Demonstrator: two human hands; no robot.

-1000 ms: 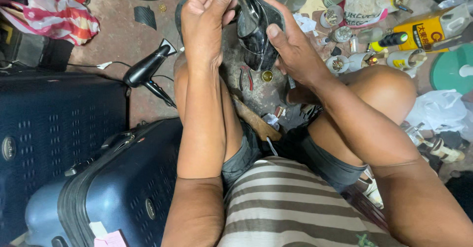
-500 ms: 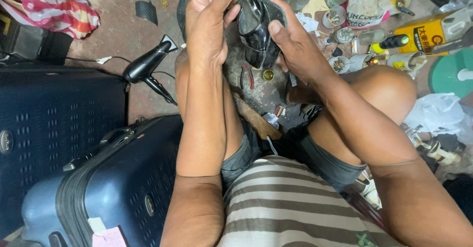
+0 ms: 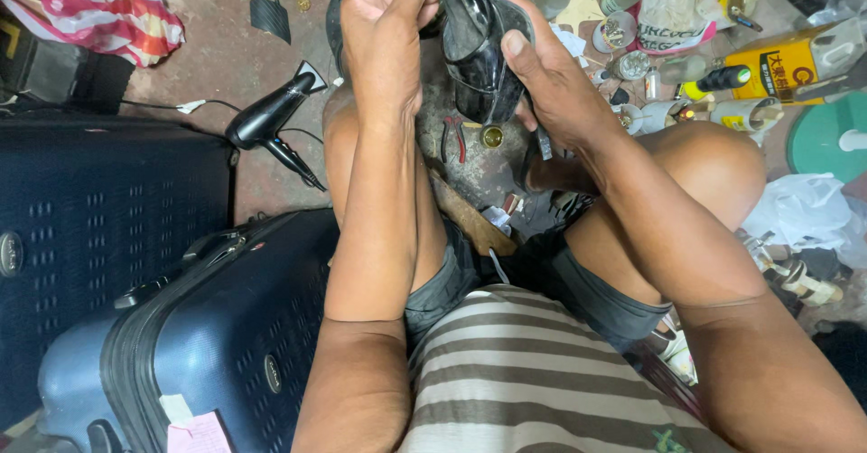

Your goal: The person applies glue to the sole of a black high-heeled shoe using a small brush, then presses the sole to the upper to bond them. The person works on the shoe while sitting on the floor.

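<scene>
We hold the black shoe (image 3: 479,51) at the top centre of the frame: our left hand (image 3: 384,33) curls closed around its far side, our right hand (image 3: 551,83) grips it, thumb pressed on. Work looks mid-way; nothing shows it finished.

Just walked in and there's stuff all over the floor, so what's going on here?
A seated person holds a black shoe up over their knees with both hands. The right hand wraps its side, thumb pressed on it; the left hand has a grip near its top end. A black hair dryer lies on the floor to the left, beside blue suitcases. Bottles and a yellow can crowd the right.
</scene>
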